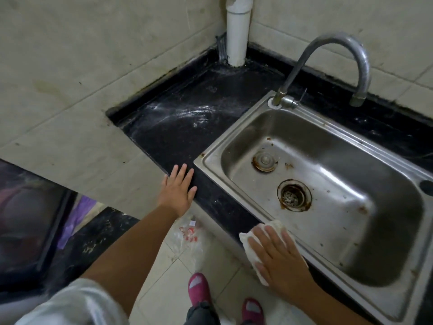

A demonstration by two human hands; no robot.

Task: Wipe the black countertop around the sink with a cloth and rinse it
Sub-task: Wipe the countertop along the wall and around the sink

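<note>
Your right hand (pixel 278 256) presses flat, fingers straight, on the white cloth (pixel 251 248), right on the front strip of black countertop (pixel 187 127) at the sink (pixel 398 308) rim. Your left hand (pixel 179 191) rests open on the counter's near-left edge, gripping nothing. Judging by the white streaks left of the basin, wiping is underway but far from finished, and rinsing looks not yet begun: no water shows at the tap (pixel 337 57). The basin holds nothing but rust spots round its drain (pixel 294 195).

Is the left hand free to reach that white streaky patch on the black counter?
Probably yes: the left hand lies flat on the counter, holding nothing, and nothing stands before the streaks.
</note>
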